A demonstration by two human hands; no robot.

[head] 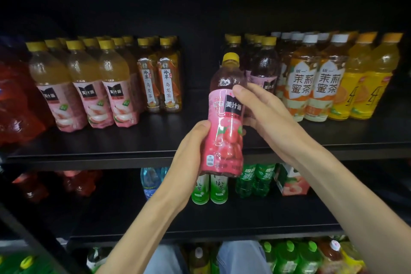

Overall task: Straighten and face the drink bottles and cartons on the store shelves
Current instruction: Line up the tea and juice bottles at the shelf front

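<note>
We face a black shelf unit [93, 151] with drinks on three levels. On the upper shelf, far left, stand rows of pale juice bottles [86, 87] with pink labels and yellow caps, and just right of them two oolong tea bottles [159, 87]. Farther right, past a gap, are dark pink-labelled bottles [264, 71], then jasmine tea bottles [315, 82] with white caps, then yellow drink bottles [367, 82] at the right end. The middle shelf holds green tea bottles [210, 187], darker green bottles [255, 180] just right of them, and a peach carton [291, 182] beside those.

In front of the gap we hold a pink-labelled bottle [225, 118] upright, off the shelf, its yellow cap up and label turned toward us. Our left hand [191, 151] wraps its lower body from the left. Our right hand [264, 113] grips the upper label from the right, thumb across the front.
</note>
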